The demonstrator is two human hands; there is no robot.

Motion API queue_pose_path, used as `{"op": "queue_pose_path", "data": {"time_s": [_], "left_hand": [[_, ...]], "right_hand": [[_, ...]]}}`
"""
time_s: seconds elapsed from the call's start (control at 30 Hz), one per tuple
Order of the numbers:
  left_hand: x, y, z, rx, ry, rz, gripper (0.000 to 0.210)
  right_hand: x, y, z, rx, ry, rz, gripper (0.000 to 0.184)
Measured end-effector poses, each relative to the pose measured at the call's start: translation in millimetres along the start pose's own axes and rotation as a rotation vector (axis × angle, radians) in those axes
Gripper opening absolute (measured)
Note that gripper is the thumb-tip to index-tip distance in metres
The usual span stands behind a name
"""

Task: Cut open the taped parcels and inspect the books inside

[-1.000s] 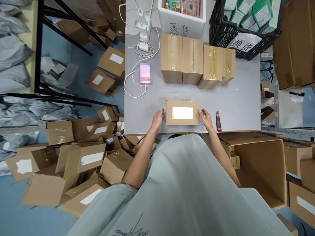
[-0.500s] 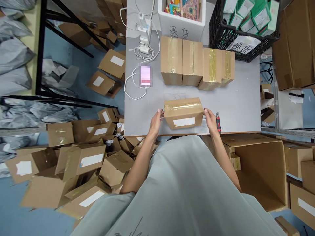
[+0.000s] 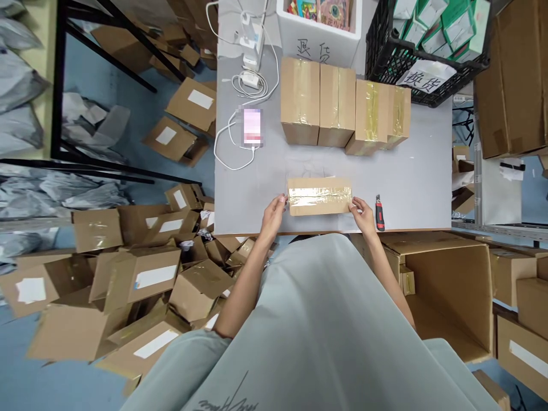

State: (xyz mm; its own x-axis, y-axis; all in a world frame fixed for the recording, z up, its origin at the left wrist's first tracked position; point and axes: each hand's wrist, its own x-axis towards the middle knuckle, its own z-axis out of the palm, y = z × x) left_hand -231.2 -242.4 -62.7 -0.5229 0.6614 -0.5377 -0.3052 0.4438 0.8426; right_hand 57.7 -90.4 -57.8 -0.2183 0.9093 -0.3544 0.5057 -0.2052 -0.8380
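A cardboard box [image 3: 320, 206] closed with shiny clear tape is held between my two hands near the table's front edge. My left hand [image 3: 273, 214] has its fingers at the box's left end. At the opposite end, my right hand [image 3: 363, 214] grips the lower right corner. The taped face points up at me, and no white label shows on the visible side. Just right of my right hand lies a red and black box cutter [image 3: 379, 213].
Several taped cardboard boxes [image 3: 337, 103] stand in a row behind. Further back are a white foam bin [image 3: 319, 43] and a black crate [image 3: 385, 63] of green-white boxes. A phone [image 3: 252, 127] charges at left. Opened cartons [image 3: 149, 274] pile on the floor; a large carton [image 3: 454, 297] stands right.
The box has been turned between my hands: its white-labelled side has gone out of sight and the taped face now faces up. My right hand has moved slightly inward.
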Motion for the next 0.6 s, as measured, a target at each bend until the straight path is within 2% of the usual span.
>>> {"op": "queue_pose_path", "data": {"time_s": [0.13, 0.27, 0.43, 0.6], "left_hand": [[9, -4, -2.6, 0.011, 0.026, 0.014, 0.053], [33, 2, -8.5, 0.017, 0.081, 0.032, 0.050], [74, 32, -12.1, 0.032, 0.114, 0.102, 0.053], [112, 70, -4.1, 0.055, 0.105, 0.136, 0.054]], "right_hand": [[0, 1, -2, 0.022, -0.001, -0.023, 0.073], [10, -1, -10, 0.013, 0.046, -0.019, 0.077], [38, -9, -25, -0.007, 0.162, -0.021, 0.083], [78, -20, -41, 0.014, 0.234, -0.034, 0.090]]}}
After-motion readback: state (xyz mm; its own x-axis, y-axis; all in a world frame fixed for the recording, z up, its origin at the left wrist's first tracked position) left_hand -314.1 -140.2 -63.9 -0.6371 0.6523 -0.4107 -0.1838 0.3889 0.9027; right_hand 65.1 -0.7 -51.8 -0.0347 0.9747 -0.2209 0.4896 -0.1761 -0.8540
